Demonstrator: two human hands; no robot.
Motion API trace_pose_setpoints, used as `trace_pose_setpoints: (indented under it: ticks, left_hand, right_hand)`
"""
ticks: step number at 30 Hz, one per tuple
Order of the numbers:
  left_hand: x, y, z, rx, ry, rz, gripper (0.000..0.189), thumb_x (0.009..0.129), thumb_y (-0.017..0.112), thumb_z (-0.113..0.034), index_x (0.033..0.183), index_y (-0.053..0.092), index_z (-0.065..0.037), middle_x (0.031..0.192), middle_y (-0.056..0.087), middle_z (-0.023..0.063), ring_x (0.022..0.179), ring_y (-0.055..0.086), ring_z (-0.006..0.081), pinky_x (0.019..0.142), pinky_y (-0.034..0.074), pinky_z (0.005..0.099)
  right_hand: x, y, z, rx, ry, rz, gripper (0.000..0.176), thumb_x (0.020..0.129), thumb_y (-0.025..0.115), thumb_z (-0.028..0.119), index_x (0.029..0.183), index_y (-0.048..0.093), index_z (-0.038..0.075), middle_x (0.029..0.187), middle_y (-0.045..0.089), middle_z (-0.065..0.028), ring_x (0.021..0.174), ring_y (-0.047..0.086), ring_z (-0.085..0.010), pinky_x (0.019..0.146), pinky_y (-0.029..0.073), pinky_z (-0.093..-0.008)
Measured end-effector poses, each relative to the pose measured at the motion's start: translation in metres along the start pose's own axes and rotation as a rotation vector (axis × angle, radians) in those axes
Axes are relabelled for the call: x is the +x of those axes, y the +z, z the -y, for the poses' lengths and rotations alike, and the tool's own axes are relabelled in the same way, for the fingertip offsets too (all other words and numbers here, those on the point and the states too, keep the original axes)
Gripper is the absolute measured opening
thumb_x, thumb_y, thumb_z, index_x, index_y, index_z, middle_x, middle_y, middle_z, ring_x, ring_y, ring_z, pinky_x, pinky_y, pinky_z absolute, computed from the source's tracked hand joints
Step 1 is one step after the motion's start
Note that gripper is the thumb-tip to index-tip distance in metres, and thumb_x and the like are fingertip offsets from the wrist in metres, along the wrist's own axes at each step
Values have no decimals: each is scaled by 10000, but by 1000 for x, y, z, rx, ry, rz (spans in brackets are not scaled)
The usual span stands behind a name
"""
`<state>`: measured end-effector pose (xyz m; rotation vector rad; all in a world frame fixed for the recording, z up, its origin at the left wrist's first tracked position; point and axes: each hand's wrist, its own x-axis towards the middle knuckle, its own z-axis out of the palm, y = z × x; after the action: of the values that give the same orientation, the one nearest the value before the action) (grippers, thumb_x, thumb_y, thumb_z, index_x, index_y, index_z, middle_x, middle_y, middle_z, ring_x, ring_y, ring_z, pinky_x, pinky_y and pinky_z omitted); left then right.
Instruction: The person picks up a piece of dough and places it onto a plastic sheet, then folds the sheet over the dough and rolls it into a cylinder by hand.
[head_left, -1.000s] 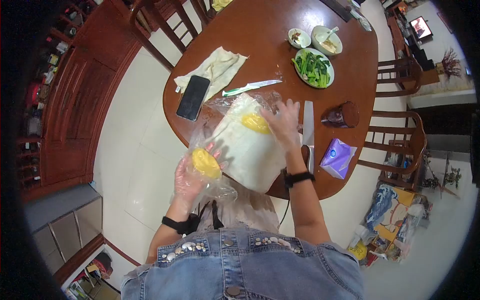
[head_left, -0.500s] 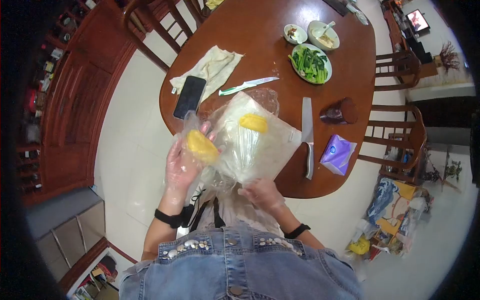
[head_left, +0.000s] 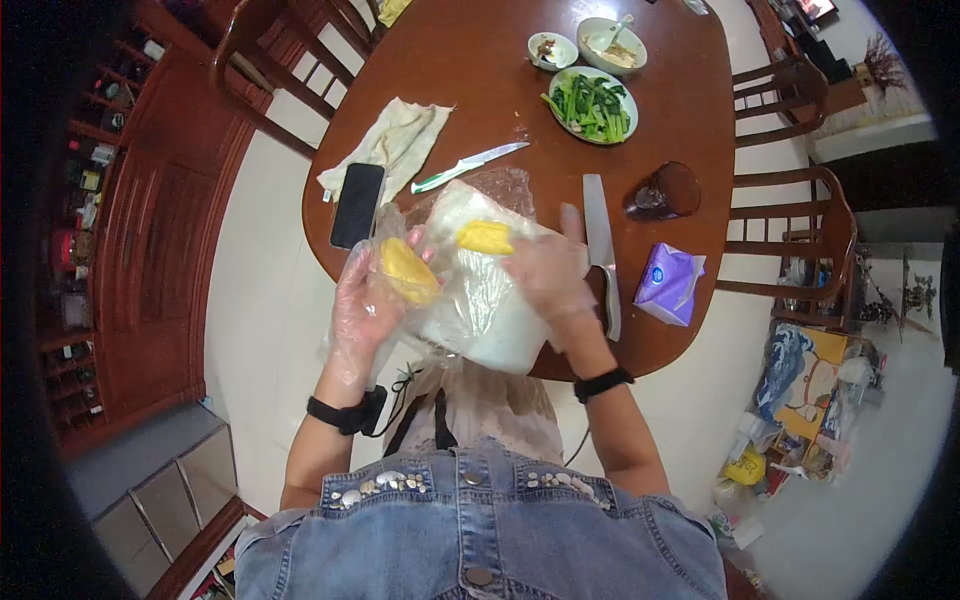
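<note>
My left hand (head_left: 368,305), in a clear plastic glove, cradles a smooth yellow lump (head_left: 406,272) that looks like fruit flesh. A white slab (head_left: 470,335) under clear plastic film lies at the table's near edge, just right of that hand. On top of it sits a second yellow piece (head_left: 484,237). Over the slab's right side is my right hand (head_left: 550,280), also gloved and blurred by motion. Its fingers look spread beside the second piece, and I see nothing held in them.
A cleaver (head_left: 601,250) lies right of the slab, near a purple tissue pack (head_left: 670,285) and a dark cup (head_left: 663,192). Behind are a green-handled knife (head_left: 470,166), a phone (head_left: 357,206) on a cloth (head_left: 395,140), a plate of greens (head_left: 592,105) and two bowls.
My right hand has moved up from the slab's near edge to its right side, by the second yellow piece. My left hand still holds its yellow lump. The view has shifted slightly.
</note>
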<state>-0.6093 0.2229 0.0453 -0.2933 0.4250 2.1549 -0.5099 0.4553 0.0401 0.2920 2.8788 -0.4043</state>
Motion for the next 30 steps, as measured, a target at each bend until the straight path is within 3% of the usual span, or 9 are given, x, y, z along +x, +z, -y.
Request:
trace_pose_setpoints:
  ticks: [2, 5, 8, 13, 15, 20, 24, 26, 30]
  left_hand:
    - [1, -2, -3, 0, -19, -34, 558, 916, 552, -327, 1399, 375, -111, 1446, 376, 151, 1296, 394, 340, 1084, 251, 598]
    - [7, 0, -2, 76, -25, 14, 547, 901, 579, -292, 1375, 400, -87, 1408, 420, 160, 1289, 405, 339, 1085, 279, 558]
    - [21, -3, 2, 102, -46, -28, 575, 890, 596, -269, 1378, 383, -51, 1375, 448, 172, 1278, 419, 349, 1085, 302, 518]
    - [27, 20, 16, 100, -125, 36, 652, 901, 580, -264, 1423, 290, -2, 1382, 437, 197, 1291, 409, 340, 1095, 295, 499]
    - [27, 29, 20, 29, -156, 68, 670, 908, 563, -278, 1437, 258, -3, 1412, 404, 206, 1307, 393, 327, 1103, 287, 488]
    - [19, 19, 17, 34, -168, 84, 669, 917, 537, -301, 1441, 248, -2, 1429, 385, 209, 1315, 385, 317, 1108, 286, 462]
    - [17, 8, 15, 101, -120, 35, 651, 925, 517, -302, 1431, 258, 15, 1427, 388, 204, 1312, 390, 312, 1104, 294, 453]
    - [14, 6, 17, 119, -118, 20, 646, 928, 512, -312, 1420, 271, 30, 1432, 373, 219, 1320, 377, 327, 1106, 287, 471]
    - [15, 11, 19, 96, -120, -34, 667, 916, 531, -299, 1423, 257, 38, 1445, 347, 226, 1309, 385, 347, 1098, 297, 477]
  right_hand:
    - [-32, 32, -49, -40, -130, -439, 182, 859, 577, 257, 897, 663, 101, 751, 645, -101, 829, 614, -291, 1071, 196, -554]
    - [-50, -6, -34, -146, 396, 50, 224, 879, 553, 277, 840, 696, 109, 824, 673, -95, 818, 641, -284, 1067, 268, -511]
    - [-57, -15, -3, 645, 406, -324, 349, 785, 693, 115, 1112, 623, 14, 1151, 585, -197, 1080, 563, -297, 1021, 361, -395]
    - [-45, -19, 48, 948, 18, -280, 700, 771, 752, 204, 1348, 420, -11, 1290, 510, -231, 1242, 467, -325, 1046, 352, -363]
    - [-37, -5, 42, 950, -111, -374, 545, 817, 703, 242, 1218, 483, -54, 1160, 584, -198, 1101, 566, -309, 958, 441, -358]
    - [-48, 44, 9, 2013, 591, -302, 373, 922, 544, 242, 1163, 513, -41, 1142, 598, -117, 1115, 564, -230, 950, 441, -316]
    - [-45, 30, 28, 1892, 578, -443, 372, 907, 562, 241, 1171, 521, -19, 1143, 598, -114, 1104, 566, -225, 942, 438, -315]
    - [-38, 5, 44, 924, 99, -470, 389, 888, 596, 270, 1175, 537, 14, 1133, 598, -106, 1051, 572, -202, 920, 442, -308]
    - [-23, 25, 39, 926, -113, -401, 407, 861, 631, 279, 1176, 538, 39, 1150, 600, -113, 1017, 580, -213, 912, 443, -344]
